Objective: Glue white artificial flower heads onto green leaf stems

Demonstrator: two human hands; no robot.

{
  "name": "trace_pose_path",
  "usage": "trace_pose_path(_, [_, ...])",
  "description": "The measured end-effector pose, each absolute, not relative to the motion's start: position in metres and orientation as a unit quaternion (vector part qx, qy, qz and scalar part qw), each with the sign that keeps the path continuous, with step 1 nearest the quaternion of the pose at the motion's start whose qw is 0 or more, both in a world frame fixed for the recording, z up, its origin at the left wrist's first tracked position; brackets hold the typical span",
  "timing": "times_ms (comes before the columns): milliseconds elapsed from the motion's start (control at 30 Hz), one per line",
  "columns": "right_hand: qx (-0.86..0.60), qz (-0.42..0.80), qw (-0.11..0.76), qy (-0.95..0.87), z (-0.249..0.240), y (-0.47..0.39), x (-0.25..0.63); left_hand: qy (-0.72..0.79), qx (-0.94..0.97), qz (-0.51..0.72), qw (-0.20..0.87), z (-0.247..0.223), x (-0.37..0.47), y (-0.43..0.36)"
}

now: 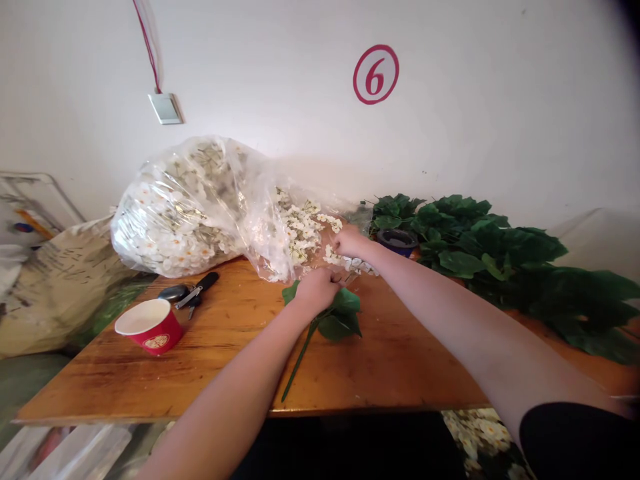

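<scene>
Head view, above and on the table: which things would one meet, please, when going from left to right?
Red paper cup → keys → left hand → right hand → heap of green leaves.

1. Leafy sprig (344,318): broad, dark green leaves, slim stalk angled toward the near left; right of and nearer than the plastic bag (185,213).
2. White blossoms (303,230): small, clustered, loosely spread at the bag's right end.

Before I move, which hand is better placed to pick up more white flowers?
Probably your right hand: it is right beside the white flowers near the clear bag, while your left hand is closer in, at the green leaves.
</scene>
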State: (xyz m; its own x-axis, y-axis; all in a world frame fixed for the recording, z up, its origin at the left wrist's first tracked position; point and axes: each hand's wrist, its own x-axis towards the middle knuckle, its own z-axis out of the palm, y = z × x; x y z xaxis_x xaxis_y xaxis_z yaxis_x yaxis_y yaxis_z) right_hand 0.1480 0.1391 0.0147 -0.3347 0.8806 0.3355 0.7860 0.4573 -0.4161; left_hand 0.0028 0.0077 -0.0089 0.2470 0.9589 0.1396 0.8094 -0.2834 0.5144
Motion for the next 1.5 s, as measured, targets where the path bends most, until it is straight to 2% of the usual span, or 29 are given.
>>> trace_pose_path(100, [-0.515,0.080,0.279,-0.807,0.020,0.131,0.152,0.586,0.765,0.230,0.138,-0.010,0.003,0.007])
trace_pose_path(200, [-0.514,0.118,0.397,-0.751,0.027,0.111,0.158,0.586,0.760,0.259,0.113,-0.013,0.004,0.007])
trace_pose_path(300, [-0.479,0.270,0.560,-0.620,0.026,0.082,0.161,0.579,0.752,0.295,0.109,-0.018,0.006,0.007])
trace_pose_path(367, [-0.422,0.360,0.613,-0.563,0.020,0.063,0.159,0.566,0.749,0.325,0.116,-0.021,0.007,0.008])
trace_pose_path(433, [-0.379,0.422,0.625,-0.536,0.011,0.047,0.155,0.545,0.743,0.366,0.133,-0.024,0.008,0.008])
trace_pose_path(533, [-0.381,0.456,0.601,-0.535,-0.002,0.032,0.148,0.515,0.730,0.415,0.173,-0.026,0.010,0.008])
trace_pose_path(700, [-0.400,0.374,0.556,-0.625,-0.008,0.023,0.147,0.475,0.711,0.456,0.246,-0.026,0.009,0.009])
trace_pose_path(833, [-0.395,0.365,0.543,-0.645,-0.004,0.024,0.153,0.451,0.706,0.480,0.260,-0.028,0.008,0.012])
trace_pose_path(1067, [-0.432,0.390,0.440,-0.684,0.003,0.024,0.160,0.498,0.689,0.487,0.199,-0.032,0.006,0.017])
trace_pose_path(1233, [-0.424,0.374,0.430,-0.704,0.001,0.025,0.163,0.482,0.729,0.460,0.155,-0.030,0.004,0.015])
trace_pose_path(1500, [-0.491,0.310,0.419,-0.698,-0.005,0.036,0.176,0.549,0.720,0.411,0.106,-0.026,0.003,0.014])
